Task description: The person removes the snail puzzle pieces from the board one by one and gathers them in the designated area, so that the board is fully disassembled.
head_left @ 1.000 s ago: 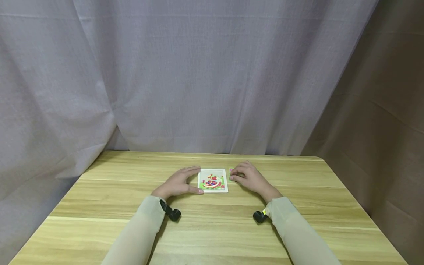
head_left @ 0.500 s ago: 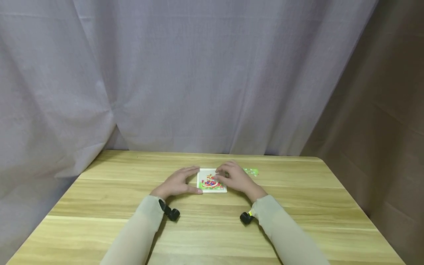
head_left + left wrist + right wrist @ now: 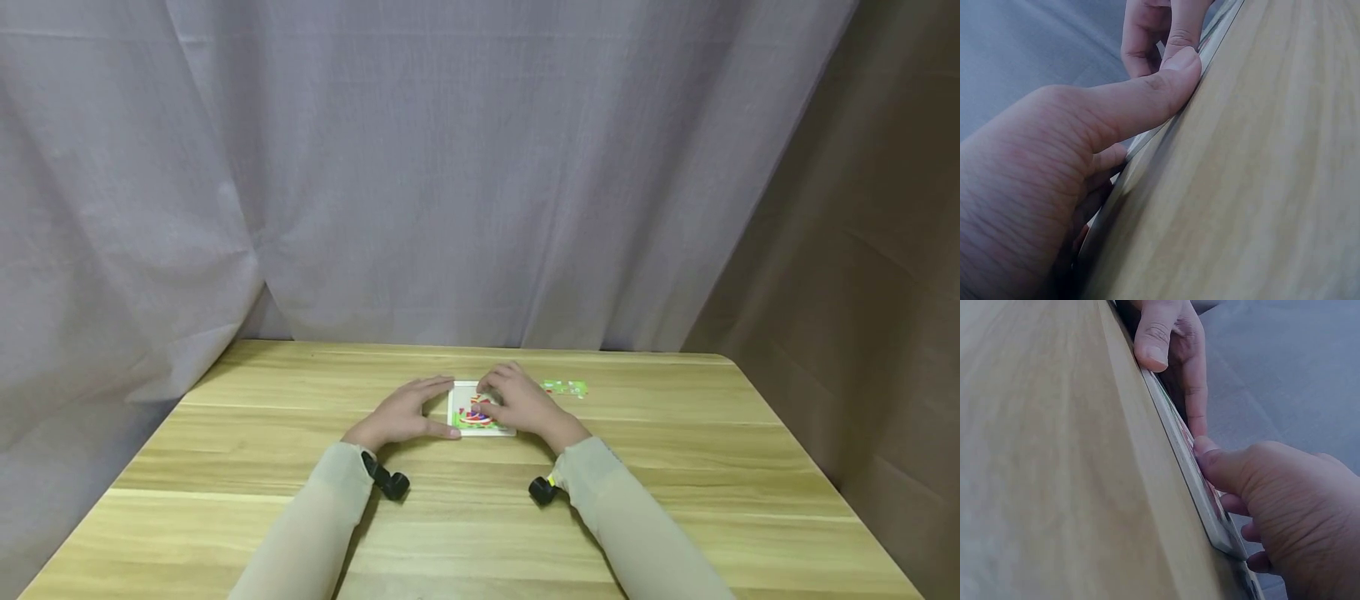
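A small square puzzle with a white frame (image 3: 483,432) lies on the table, its red, blue, yellow and green picture (image 3: 472,417) partly covered. My left hand (image 3: 405,414) spans the frame's left side, thumb touching the near corner and straight fingers at the far corner. My right hand (image 3: 521,402) is over the right half of the puzzle with thumb and fingers bent together. It appears to pinch a puzzle piece, mostly hidden by the fingers. In the right wrist view, the right thumb (image 3: 1219,465) is low over the frame's edge (image 3: 1188,478).
Several green puzzle pieces (image 3: 567,388) lie flat to the right of the frame, partly behind the right hand. The wooden table (image 3: 472,533) ends at a grey curtain (image 3: 450,183). Each wrist wears a black camera, such as the left one (image 3: 392,483).
My right hand has moved left from the loose pieces beside the frame onto the puzzle, uncovering green pieces behind it. The left hand has hardly moved.
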Available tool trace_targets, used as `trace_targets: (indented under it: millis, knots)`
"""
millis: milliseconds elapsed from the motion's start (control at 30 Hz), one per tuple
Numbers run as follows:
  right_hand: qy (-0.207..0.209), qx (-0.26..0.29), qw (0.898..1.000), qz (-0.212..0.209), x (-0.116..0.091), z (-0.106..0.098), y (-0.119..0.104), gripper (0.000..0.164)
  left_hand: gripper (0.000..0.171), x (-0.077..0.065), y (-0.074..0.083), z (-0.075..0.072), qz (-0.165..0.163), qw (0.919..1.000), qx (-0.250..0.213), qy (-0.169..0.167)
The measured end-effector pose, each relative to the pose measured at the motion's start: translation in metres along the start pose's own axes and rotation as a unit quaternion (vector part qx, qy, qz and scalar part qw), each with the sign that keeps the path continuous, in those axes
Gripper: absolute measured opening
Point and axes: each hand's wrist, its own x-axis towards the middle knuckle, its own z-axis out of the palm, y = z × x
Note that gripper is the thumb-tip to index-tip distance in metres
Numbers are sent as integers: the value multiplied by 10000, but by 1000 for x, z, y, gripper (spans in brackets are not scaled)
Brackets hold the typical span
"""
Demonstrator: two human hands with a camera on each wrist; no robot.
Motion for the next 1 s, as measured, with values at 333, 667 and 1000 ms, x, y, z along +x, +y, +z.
trace_targets:
  millis: [333,667,1000]
  knots:
    - [-92,-21,9999,94,0,1,-3,31,102,-1,-1,0,52,10000,-22,24]
    - [-88,410,9987,278,1,3,-1,31,103,0,1,-1,5,10000,-30,-1]
    - [87,942,9954,157,-2,1,-2,43,101,1,1,0,55,10000,-71,23]
